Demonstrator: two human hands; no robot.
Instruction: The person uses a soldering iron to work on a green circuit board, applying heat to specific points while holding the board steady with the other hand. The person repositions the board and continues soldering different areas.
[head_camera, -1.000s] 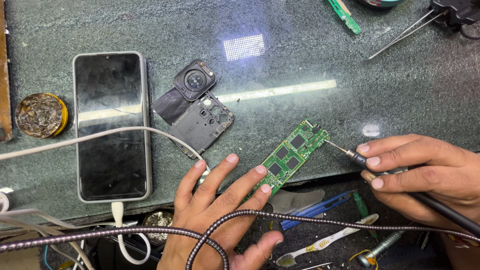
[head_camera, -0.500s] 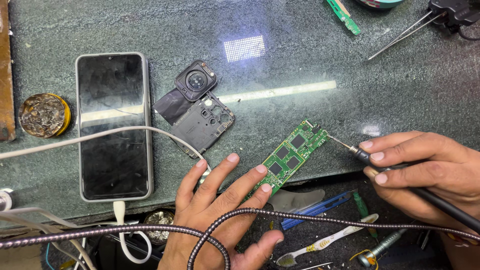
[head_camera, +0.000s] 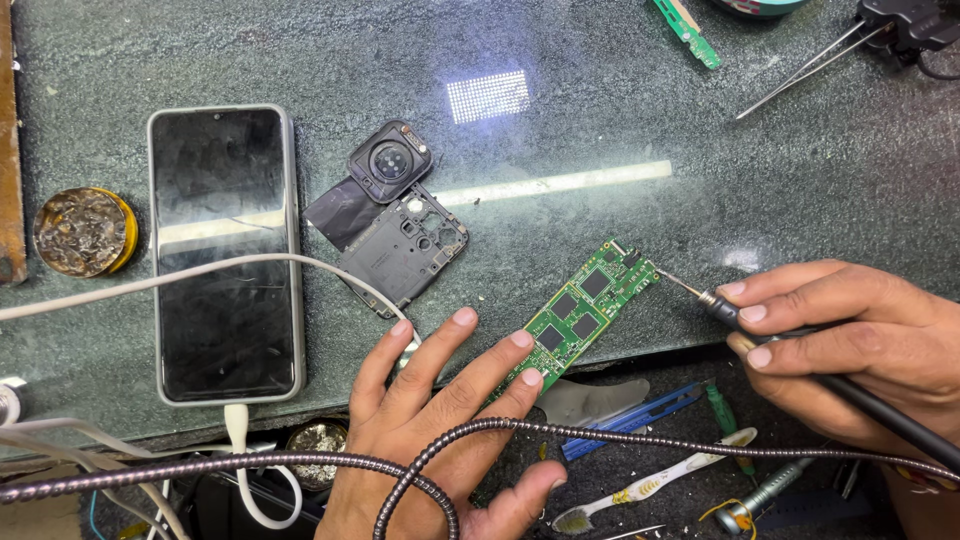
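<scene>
A green circuit board (head_camera: 588, 305) lies slanted on the dark glass bench top (head_camera: 600, 120). My left hand (head_camera: 440, 420) rests flat beside it, its fingertips pressing on the board's lower end. My right hand (head_camera: 850, 340) grips a black soldering iron (head_camera: 730, 312) like a pen. The iron's thin tip touches the board's upper right corner. A black cable runs from the iron past my right wrist.
A smartphone (head_camera: 228, 250) lies face up at left with a white cable plugged in. Beside it sit a black camera module (head_camera: 390, 160) and a dark shield plate (head_camera: 405, 248). A round tin (head_camera: 83, 230) is far left. Tweezers (head_camera: 800, 75) lie top right. A toothbrush (head_camera: 650, 488) and tools lie below the bench edge.
The view has shifted a little, so everything sits slightly further right. Both hands and the soldering iron keep their places on the board.
</scene>
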